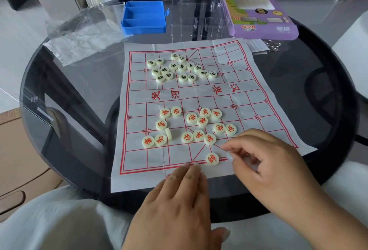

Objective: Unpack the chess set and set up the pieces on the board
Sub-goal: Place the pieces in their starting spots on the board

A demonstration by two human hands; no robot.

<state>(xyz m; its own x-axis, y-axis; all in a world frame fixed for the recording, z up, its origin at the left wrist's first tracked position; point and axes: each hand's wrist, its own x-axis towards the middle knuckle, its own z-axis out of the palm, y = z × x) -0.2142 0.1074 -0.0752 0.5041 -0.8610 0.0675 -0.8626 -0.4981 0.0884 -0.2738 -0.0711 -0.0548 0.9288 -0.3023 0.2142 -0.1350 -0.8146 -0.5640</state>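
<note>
Straight left-hand fingers (189,172) flat on creased paper board (139,160), right hand (264,162) loosely curled, empty, beside round cream piece (212,159).

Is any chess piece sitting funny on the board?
Yes. One cream piece among the red-lettered ones, near the paper board's left side, stands on its edge instead of lying flat. Also, both colour groups sit in loose heaps, not on their starting points.
</note>
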